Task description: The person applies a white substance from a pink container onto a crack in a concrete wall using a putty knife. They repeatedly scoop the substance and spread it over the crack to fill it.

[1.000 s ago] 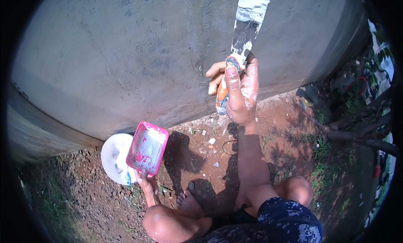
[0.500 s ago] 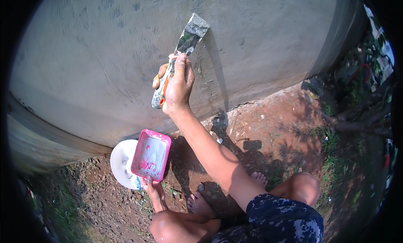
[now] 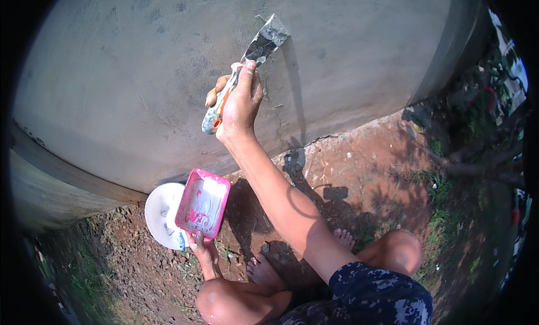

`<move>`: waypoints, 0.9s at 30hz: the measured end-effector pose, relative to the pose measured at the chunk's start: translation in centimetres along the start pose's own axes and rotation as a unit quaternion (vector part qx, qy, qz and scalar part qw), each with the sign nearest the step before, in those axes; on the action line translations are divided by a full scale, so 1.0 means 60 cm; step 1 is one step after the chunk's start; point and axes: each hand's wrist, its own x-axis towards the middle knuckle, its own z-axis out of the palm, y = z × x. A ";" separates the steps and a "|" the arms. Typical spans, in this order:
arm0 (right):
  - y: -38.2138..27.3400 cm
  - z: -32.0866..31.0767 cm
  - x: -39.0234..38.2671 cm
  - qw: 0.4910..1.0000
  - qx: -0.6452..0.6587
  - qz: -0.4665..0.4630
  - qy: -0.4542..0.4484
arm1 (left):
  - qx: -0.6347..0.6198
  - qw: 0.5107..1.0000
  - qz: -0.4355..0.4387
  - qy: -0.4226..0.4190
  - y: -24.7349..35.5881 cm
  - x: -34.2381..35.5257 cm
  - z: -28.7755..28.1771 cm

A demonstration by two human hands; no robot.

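My right hand is closed round the orange-and-white handle of a putty knife. Grey-white paste coats the knife's wide blade, whose tip is at the grey wall; whether it touches there I cannot tell. Lower left, my left hand grips the near edge of a pink rectangular tray, thumb over the rim. White paste smears the tray's inside, with pink showing through in patches. The fingers under the tray are hidden.
Partly behind the tray, a white round bowl sits on the stony soil by the wall's foot. A thin crack runs up the wall below the knife. My bare feet and knees are close below. Grass and branches lie at right.
The putty knife and my right hand have moved slightly up and to the right along the wall. The tray in my left hand has shifted up a little.
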 end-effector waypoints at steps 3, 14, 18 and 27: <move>0.035 0.011 0.001 0.997 0.023 0.061 -0.041 | -0.010 1.000 0.000 -0.025 0.000 0.001 0.007; -0.048 -0.232 0.026 0.905 -0.420 0.024 -0.059 | -0.011 1.000 -0.014 -0.024 -0.020 0.002 0.006; -0.069 -0.231 0.101 0.876 -0.453 0.053 -0.154 | -0.021 0.998 -0.042 -0.040 -0.029 0.002 0.000; -0.139 -0.053 0.103 0.883 -0.438 -0.022 -0.165 | -0.004 0.998 -0.053 -0.045 -0.037 0.014 0.012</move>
